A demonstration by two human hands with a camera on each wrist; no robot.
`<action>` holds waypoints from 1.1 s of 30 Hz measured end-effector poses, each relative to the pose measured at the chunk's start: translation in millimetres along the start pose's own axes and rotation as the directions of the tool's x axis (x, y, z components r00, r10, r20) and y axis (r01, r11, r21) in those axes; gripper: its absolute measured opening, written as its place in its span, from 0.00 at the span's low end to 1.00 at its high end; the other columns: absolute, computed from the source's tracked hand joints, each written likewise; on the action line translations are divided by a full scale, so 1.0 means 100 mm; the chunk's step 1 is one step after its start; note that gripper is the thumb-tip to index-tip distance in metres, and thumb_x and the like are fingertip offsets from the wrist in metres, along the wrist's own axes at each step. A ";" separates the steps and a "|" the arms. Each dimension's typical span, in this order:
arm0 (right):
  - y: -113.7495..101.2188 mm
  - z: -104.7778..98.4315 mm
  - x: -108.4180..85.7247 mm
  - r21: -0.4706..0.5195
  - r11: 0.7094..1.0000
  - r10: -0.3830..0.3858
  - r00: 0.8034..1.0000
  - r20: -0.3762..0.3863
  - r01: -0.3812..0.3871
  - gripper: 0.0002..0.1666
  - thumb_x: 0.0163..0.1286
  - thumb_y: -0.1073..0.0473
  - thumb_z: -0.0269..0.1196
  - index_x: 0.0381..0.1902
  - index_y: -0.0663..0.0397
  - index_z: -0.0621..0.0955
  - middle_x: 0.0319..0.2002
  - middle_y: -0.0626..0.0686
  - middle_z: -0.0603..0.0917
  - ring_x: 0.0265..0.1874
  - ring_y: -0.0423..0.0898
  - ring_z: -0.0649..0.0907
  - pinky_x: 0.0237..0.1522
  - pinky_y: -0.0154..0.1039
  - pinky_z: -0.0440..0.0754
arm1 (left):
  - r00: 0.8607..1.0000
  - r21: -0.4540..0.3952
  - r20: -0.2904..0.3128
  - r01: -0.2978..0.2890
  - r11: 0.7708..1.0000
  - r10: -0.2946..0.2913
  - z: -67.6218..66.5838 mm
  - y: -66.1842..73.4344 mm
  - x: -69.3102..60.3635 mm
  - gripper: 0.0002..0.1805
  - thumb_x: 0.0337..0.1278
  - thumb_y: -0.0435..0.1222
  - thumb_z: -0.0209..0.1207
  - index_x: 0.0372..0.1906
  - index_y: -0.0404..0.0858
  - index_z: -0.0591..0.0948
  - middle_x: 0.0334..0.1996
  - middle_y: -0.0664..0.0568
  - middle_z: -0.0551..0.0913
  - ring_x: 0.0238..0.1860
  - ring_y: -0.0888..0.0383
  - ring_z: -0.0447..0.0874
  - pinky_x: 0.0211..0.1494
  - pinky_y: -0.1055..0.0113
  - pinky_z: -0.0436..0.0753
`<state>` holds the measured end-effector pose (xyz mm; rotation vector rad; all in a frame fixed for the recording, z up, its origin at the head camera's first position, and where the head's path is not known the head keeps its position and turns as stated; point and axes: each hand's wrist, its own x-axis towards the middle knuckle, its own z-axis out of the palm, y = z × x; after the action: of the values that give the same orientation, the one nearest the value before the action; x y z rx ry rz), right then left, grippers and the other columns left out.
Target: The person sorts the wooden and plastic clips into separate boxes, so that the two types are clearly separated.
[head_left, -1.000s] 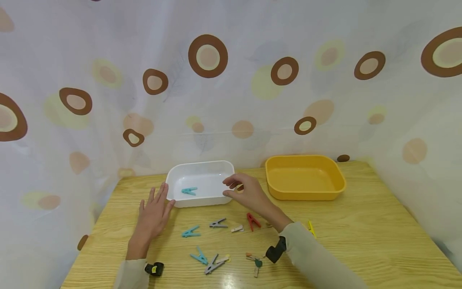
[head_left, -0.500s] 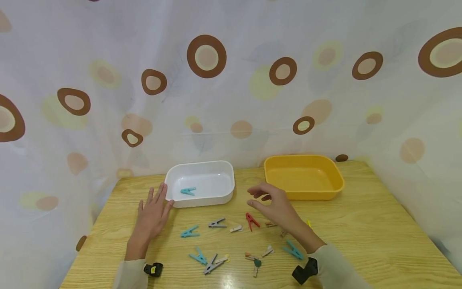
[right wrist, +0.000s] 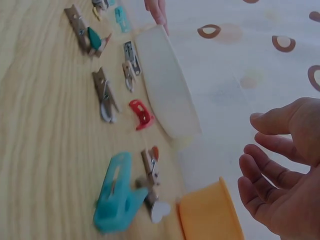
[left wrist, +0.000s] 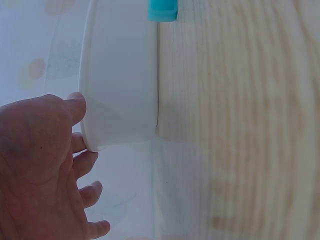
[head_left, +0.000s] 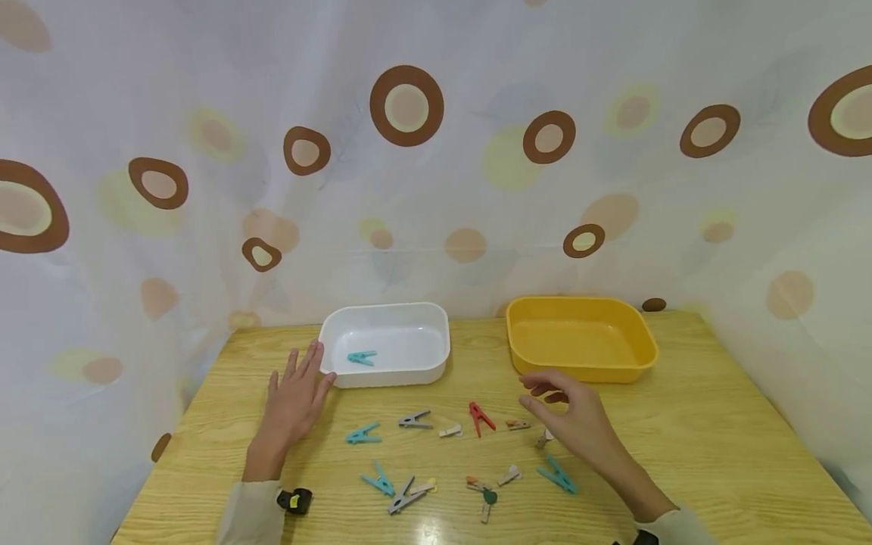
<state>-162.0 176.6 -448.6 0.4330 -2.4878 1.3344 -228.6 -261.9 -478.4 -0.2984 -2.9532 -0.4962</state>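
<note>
My left hand (head_left: 293,405) touches the left front corner of a white plastic basin (head_left: 391,378), fingers fairly straight. In the left wrist view its thumb and fingertips meet the rim of the basin (left wrist: 120,75). One teal clothespin (head_left: 362,357) lies inside this basin. My right hand (head_left: 579,420) hovers above the table in front of a yellow basin (head_left: 586,373), holding nothing, its fingers loosely bent. Beneath it are a small wooden clothespin (head_left: 545,438) and a teal clothespin (head_left: 559,475). A red clothespin (head_left: 481,418) lies farther left.
Several more clothespins are spread over the wooden table (head_left: 708,454), among them a grey clothespin (head_left: 415,419), another teal clothespin (head_left: 364,434) and a small wooden one with a green disc (head_left: 490,496). A patterned curtain (head_left: 470,189) stands behind both basins.
My right hand has moved away from the white basin, rightward and toward me, to in front of the yellow basin. My left hand stays at the white basin's corner.
</note>
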 end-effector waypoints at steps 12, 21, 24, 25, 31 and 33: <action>0.28 -0.25 -0.35 -0.107 0.994 -0.010 0.997 -0.071 0.003 0.19 0.61 0.67 0.75 0.51 0.57 0.85 0.44 0.53 0.88 0.39 0.48 0.84 0.39 0.44 0.87 | 1.000 0.002 0.015 -0.003 1.000 0.003 -0.01 0.02 0.01 0.36 0.84 0.51 0.37 0.82 0.33 0.50 0.81 0.40 0.50 0.80 0.33 0.42 0.72 0.25 0.48; 0.48 -0.33 -0.48 -0.149 0.989 0.004 0.995 -0.104 -0.019 0.21 0.56 0.69 0.78 0.48 0.58 0.85 0.41 0.53 0.87 0.35 0.46 0.84 0.34 0.39 0.86 | 1.000 -0.010 0.020 0.003 1.000 -0.003 -0.01 -0.01 -0.02 0.37 0.84 0.51 0.37 0.82 0.33 0.49 0.82 0.40 0.49 0.80 0.33 0.39 0.71 0.24 0.46; 0.52 -0.35 -0.52 -0.154 0.986 0.046 0.994 -0.095 -0.061 0.22 0.55 0.69 0.78 0.48 0.60 0.85 0.41 0.54 0.87 0.34 0.45 0.84 0.33 0.38 0.86 | 1.000 -0.012 0.017 0.002 1.000 -0.002 -0.01 -0.01 -0.05 0.37 0.84 0.51 0.38 0.82 0.33 0.49 0.82 0.40 0.49 0.80 0.33 0.40 0.71 0.23 0.47; 0.53 -0.36 -0.53 -0.155 0.985 0.068 0.994 -0.089 -0.081 0.22 0.55 0.68 0.78 0.48 0.61 0.85 0.40 0.54 0.87 0.34 0.45 0.84 0.33 0.37 0.86 | 1.000 -0.013 0.015 0.001 1.000 0.000 -0.01 -0.01 -0.05 0.37 0.84 0.51 0.38 0.82 0.33 0.50 0.82 0.40 0.50 0.80 0.33 0.41 0.70 0.23 0.47; 0.52 -0.42 -0.62 -0.153 0.958 0.241 0.970 -0.035 -0.244 0.24 0.59 0.63 0.78 0.51 0.65 0.83 0.42 0.56 0.87 0.34 0.45 0.85 0.33 0.32 0.84 | 1.000 -0.011 0.004 -0.009 1.000 0.009 -0.02 0.00 -0.03 0.36 0.84 0.51 0.38 0.82 0.33 0.50 0.81 0.40 0.51 0.80 0.33 0.41 0.71 0.23 0.48; 0.52 -0.44 -0.64 -0.168 0.943 0.288 0.957 -0.020 -0.287 0.25 0.60 0.61 0.78 0.53 0.65 0.83 0.43 0.56 0.87 0.34 0.43 0.85 0.34 0.31 0.84 | 1.000 -0.012 0.003 -0.012 1.000 0.012 -0.01 0.01 -0.02 0.36 0.84 0.51 0.38 0.82 0.33 0.50 0.81 0.40 0.50 0.80 0.33 0.40 0.71 0.23 0.47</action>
<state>-118.9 249.6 -489.3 0.0331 -2.7207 1.2025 -226.6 -261.9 -477.1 -0.3187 -2.9508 -0.5118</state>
